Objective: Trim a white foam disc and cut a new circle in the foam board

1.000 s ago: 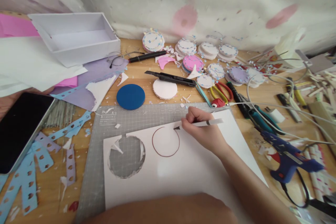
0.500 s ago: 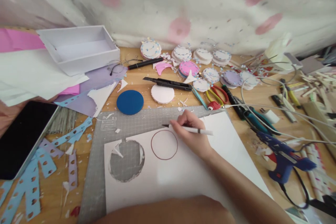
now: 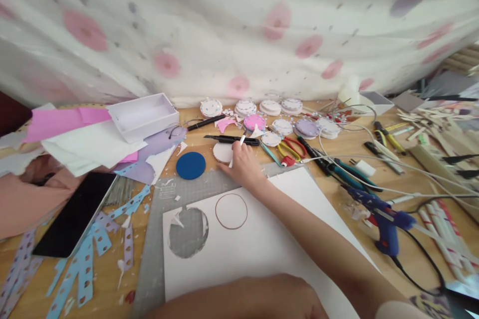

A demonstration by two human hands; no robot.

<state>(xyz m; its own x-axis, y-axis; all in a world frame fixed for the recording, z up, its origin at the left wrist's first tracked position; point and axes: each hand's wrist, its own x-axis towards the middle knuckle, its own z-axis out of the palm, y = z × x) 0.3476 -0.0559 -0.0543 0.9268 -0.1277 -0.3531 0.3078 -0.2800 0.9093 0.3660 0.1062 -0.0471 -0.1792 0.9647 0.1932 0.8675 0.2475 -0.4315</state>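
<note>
My right hand (image 3: 245, 164) is closed around a white pen (image 3: 242, 138), which stands nearly upright in it. Its fingertips are at the right edge of a white disc (image 3: 222, 152); whether they grip the disc cannot be made out. On the white sheet (image 3: 262, 244) below are a drawn dark red circle (image 3: 231, 211) and a round cut-out hole. My left hand (image 3: 295, 294) lies across the sheet's near part, its fingers hidden from view. A blue disc (image 3: 190, 165) rests left of the white one, and a black craft knife (image 3: 232, 140) lies just behind.
Under the sheet lies a grey cutting mat (image 3: 149, 239). Decorated disc stacks (image 3: 254, 122) line the back. At right are scissors (image 3: 292, 148), cables and a blue glue gun (image 3: 387, 224). A phone (image 3: 77, 214), punched strips (image 3: 86, 269) and a white box (image 3: 144, 117) occupy the left.
My right hand has moved up and left from beside the drawn circle to the white disc, and the pen has turned upright. The camera view has tilted up. My left hand stays low on the sheet.
</note>
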